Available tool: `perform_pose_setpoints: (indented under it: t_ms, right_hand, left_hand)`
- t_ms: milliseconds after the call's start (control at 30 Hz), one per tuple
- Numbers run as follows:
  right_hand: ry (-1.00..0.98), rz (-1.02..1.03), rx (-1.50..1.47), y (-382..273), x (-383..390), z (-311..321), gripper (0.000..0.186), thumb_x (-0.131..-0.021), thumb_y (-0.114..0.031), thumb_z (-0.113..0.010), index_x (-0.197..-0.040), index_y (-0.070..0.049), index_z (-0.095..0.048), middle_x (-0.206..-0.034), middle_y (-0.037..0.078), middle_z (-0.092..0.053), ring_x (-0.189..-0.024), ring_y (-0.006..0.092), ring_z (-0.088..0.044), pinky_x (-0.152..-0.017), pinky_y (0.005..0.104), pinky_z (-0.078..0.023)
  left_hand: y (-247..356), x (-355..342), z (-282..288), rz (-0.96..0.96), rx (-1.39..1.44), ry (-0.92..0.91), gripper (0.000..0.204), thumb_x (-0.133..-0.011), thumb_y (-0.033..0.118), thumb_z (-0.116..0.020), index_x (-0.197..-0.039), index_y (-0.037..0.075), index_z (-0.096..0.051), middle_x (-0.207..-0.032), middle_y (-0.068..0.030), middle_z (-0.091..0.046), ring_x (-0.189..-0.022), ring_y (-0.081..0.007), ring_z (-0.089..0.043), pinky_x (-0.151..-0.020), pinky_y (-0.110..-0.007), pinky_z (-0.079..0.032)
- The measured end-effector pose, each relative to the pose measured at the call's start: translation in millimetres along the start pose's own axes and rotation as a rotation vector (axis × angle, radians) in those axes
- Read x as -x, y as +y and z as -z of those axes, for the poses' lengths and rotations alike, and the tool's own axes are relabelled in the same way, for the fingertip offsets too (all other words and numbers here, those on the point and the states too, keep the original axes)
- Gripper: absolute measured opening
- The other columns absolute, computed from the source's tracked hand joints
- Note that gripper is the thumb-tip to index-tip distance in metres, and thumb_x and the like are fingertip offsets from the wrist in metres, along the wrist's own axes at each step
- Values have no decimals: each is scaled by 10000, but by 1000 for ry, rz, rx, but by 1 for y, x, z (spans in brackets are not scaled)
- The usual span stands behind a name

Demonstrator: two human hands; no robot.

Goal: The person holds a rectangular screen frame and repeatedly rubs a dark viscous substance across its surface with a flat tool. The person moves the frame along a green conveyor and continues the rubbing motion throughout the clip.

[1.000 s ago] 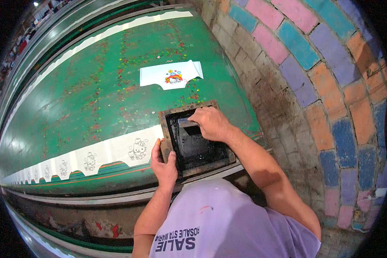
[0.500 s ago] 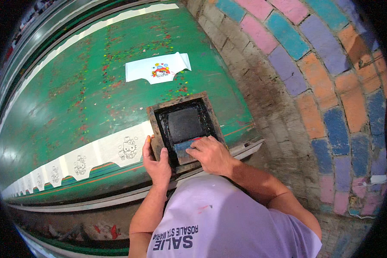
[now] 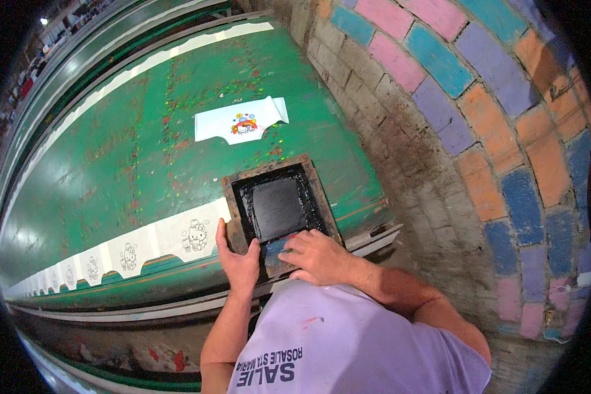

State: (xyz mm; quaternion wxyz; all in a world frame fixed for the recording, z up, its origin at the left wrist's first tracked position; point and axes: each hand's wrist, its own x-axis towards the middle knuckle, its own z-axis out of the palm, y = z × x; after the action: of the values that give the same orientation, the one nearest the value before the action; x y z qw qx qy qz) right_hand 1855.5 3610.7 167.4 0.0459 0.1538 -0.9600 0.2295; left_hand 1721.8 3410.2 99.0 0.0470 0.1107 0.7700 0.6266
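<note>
Head view: a rectangular brown wooden-framed screen with a black, ink-coated mesh (image 3: 278,209) lies at the right end of the table's near edge, close to its near right corner. The mesh hides whatever lies beneath it. Across its near end sits a flat bluish squeegee (image 3: 275,249), partly covered by the right hand (image 3: 316,256). That hand's fingers bend over it; their undersides are hidden, so I cannot tell whether they pinch it. The left hand (image 3: 238,259) is spread, thumb by the frame's left rail, forefinger along the outer side.

One second ago the right hand was at the screen's far end; now it is at the near end, and bare mesh shows where it had been. The screen keeps its place by the corner.

Left of the screen, white cloth pieces with black line drawings (image 3: 194,233) run along the near edge, shrinking until the farthest prints blur. Toward the table's right edge lies a single white cloth piece with a colourful print (image 3: 241,121), one corner curled. The long green table (image 3: 98,177) is flecked with red and yellow paint. Beyond its right edge stands a wall of pink, teal, purple, orange and blue blocks (image 3: 486,118).
</note>
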Motion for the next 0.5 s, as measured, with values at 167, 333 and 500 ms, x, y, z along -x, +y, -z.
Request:
perform_pose_setpoints:
  t_ms: [167,333,500]
  right_hand:
    - [109,33,-113,34,40,20,487,-883,-301,-911,-1299,-79,-789,-1369,135,-711,-1313,351,-662,-1091,512,-531]
    - [328,-76,-126,90,112,55,377,-913,-195,-883,-1263,-74,-810,-1364,127,-741,-1267,364,-693,-1082,511,-567]
    - [502,-277,-317,137,175,68,364,-951,-96,-852,-1306,-47,-789,-1338,154,-763,-1252,364,-715,-1088,474,-583]
  left_hand:
    - [0,-1,-2,-20,-173,52,931,-859,-102,-809,-1714,-20,-450,-1683,-218,-546,-1562,-324,-519,-1343,-423,-355]
    - [34,6,-19,-109,-121,109,940,-856,-147,-772,-1727,-27,-439,-1711,-225,-529,-1590,-319,-506,-1339,-435,-362]
    - [78,16,-62,-209,-193,152,946,-852,-133,-769,-1732,-27,-436,-1692,-217,-543,-1550,-310,-537,-1315,-436,-392]
